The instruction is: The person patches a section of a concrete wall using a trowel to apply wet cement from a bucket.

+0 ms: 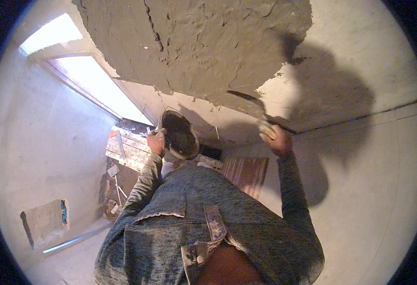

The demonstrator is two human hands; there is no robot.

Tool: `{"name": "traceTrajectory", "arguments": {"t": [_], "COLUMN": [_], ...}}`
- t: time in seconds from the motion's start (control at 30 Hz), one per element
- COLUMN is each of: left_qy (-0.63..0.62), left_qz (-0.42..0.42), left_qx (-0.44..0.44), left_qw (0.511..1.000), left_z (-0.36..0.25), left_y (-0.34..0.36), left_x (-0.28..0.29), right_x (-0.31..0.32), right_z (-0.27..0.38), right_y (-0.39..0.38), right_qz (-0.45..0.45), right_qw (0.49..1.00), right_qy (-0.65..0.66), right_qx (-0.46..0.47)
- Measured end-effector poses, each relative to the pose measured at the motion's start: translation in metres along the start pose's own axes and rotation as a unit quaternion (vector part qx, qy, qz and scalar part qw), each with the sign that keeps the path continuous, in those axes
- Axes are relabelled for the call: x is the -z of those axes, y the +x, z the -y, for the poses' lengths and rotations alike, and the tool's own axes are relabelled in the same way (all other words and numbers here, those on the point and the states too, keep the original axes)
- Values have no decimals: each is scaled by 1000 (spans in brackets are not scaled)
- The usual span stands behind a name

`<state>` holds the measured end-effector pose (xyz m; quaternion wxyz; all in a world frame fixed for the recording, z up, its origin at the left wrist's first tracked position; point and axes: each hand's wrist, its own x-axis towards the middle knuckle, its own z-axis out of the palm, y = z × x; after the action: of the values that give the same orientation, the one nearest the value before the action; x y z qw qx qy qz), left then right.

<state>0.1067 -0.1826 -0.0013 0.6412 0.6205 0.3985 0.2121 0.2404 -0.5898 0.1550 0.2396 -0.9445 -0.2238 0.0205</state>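
Observation:
My left hand is closed on the rim of a bucket, which is tilted so that its dark inside shows. How much is in the bucket is too dark to tell. Off to the right, my right hand grips the handle of a trowel. Its thin dark blade points up and left, close to the lower edge of a broad coat of wet grey plaster. The plaster is rough, with a dark groove near its upper left. Below and to the right of it the wall surface is pale.
A bright window stands at the left. Pale wooden boards lie below it, with loose bits and sticks nearby. A reddish striped panel is low, right of centre. The left wall has a rough patch. Shadows fall on the right.

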Motion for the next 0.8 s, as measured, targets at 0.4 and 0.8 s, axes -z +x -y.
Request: {"name": "traceTrajectory", "arguments": {"t": [0.4,0.8], "left_qy": [21,-7], "left_qz": [-13,-29], "left_qx": [-120,-4], "left_qw": [992,1000], "left_z": [55,40], "left_y": [20,24], "left_x": [26,25], "right_x": [-144,-166], "right_z": [71,51], "right_y": [55,71], "right_qz": [113,50], "right_qw": [983,982], "right_qy": [-104,-141], "right_qx": [-104,-114]}}
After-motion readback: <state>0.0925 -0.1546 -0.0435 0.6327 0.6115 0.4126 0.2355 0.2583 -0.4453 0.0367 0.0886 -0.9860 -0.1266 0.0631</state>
